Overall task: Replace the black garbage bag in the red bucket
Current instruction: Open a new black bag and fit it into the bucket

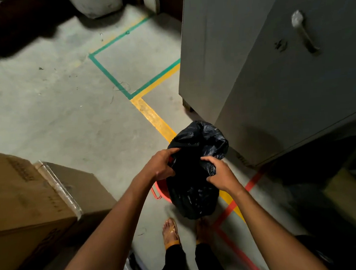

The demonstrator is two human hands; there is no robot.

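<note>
**Both hands bunching the black bag above the red bucket**

Surroundings first. We see a tall grey metal cabinet (273,76) with a bar handle (304,31) standing just right of and behind the work spot, its near bottom corner close to the bag. A brown cardboard box (30,196) sealed with clear tape sits at the left, well apart from the bucket. The floor is dull grey concrete (56,100) marked with flat tape lines: green (115,78), yellow (155,119) and red (235,204). The yellow line runs straight under the bag; the red one crosses beside the right forearm. Two feet in tan strap sandals (171,233) stand just on the near side of the bag.

The crumpled glossy black plastic garbage bag (194,175) is thin and wrinkled, puffed at the top and sagging into a rounded lump below. It covers most of the round red plastic bucket (162,191); we only see a curved piece of rim and a thin handle at the left side, on the floor below the left hand.

Our left hand (161,165) is closed around the bag's left upper edge, fingers curled into the plastic. Our right hand (219,172) is clenched on a gathered fold at the bag's right side. We cannot tell whether the bag's bottom sits inside the bucket or hangs in front of it.
</note>
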